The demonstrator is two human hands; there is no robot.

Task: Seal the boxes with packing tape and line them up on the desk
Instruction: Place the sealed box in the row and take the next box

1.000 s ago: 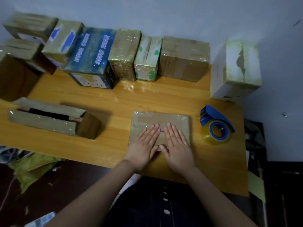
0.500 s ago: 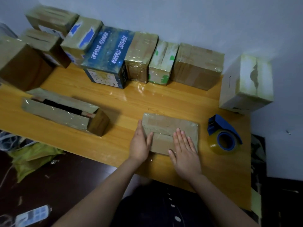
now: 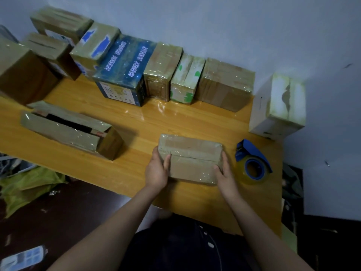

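A flat brown taped box (image 3: 190,159) lies on the wooden desk (image 3: 136,122) in front of me. My left hand (image 3: 157,169) grips its left end, thumb on top. Its right end is gripped by my right hand (image 3: 224,171), fingers round the side. A blue tape dispenser (image 3: 253,163) with a clear tape roll sits just right of the box. Several taped boxes stand in a row along the wall, among them a dark blue printed box (image 3: 123,71) and a brown box (image 3: 226,83).
A long box (image 3: 68,130) with an open slit on top lies at the left. A white box (image 3: 279,106) stands at the desk's right rear corner. More brown boxes (image 3: 25,71) are stacked at the far left. A yellow-green bag (image 3: 27,184) lies on the floor.
Both hands have gone from lying flat on the box's top to gripping its two ends. The camera view has shifted, so the desk appears lower and further right.
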